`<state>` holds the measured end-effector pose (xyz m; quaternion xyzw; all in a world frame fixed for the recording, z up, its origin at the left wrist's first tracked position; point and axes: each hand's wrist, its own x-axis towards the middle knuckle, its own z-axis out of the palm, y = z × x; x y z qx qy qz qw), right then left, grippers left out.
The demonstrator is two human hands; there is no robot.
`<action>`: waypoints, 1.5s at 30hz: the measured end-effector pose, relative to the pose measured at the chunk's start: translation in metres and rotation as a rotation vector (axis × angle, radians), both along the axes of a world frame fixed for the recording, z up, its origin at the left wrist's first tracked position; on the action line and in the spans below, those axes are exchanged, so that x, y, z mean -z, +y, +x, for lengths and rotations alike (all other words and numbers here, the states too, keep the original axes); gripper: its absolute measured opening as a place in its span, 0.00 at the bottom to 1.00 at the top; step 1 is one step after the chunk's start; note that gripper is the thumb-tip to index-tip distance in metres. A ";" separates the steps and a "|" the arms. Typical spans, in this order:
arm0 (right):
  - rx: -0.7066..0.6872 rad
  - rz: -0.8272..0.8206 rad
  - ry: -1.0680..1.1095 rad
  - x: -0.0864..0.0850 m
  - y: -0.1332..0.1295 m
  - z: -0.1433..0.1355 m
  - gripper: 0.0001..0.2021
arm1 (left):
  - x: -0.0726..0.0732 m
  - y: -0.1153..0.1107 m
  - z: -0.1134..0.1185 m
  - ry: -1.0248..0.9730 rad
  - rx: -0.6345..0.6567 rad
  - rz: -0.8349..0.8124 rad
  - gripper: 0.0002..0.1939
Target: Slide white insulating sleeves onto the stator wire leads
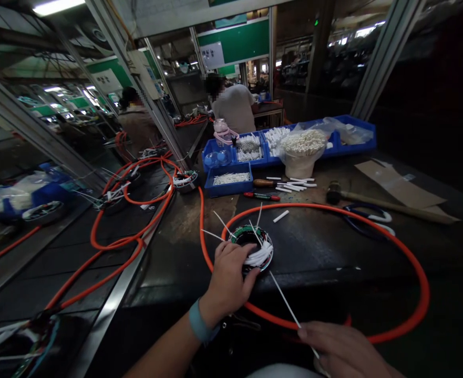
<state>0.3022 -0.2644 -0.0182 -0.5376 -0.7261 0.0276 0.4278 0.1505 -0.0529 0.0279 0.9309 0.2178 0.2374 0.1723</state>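
Observation:
A ring-shaped motor stator (245, 231) lies at the near edge of the dark workbench, with green parts and white sleeved wires bunched on its right side. My left hand (229, 278), with a teal band at the wrist, grips the stator's near-left rim, thumb and fingers around it. From the stator's near side a thin white cable tie (284, 299) runs taut, down and right, to my right hand (339, 344). Those fingers are pinched on its end. Several other white tie ends stick up from the ring. An orange cable (408, 257) loops around the right side.
Blue bins (270, 157) of white sleeves stand behind, beside a bag of white sticks (304, 144). Nearer lie a blue tray (231, 178), a red marker (260, 196), a mallet (333, 192) and cardboard (399, 181). More stators (185, 180) line the left. Two people sit beyond.

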 end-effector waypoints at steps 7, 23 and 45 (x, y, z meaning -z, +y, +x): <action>-0.032 0.218 -0.050 0.000 0.009 -0.002 0.15 | 0.001 0.002 -0.002 0.036 0.032 0.021 0.22; 0.111 -0.251 0.662 0.009 0.107 -0.008 0.03 | 0.012 -0.003 0.001 -0.114 -0.004 -0.027 0.19; 0.156 -0.414 0.777 -0.004 0.114 -0.004 0.05 | 0.014 -0.001 0.001 -0.151 0.020 0.040 0.15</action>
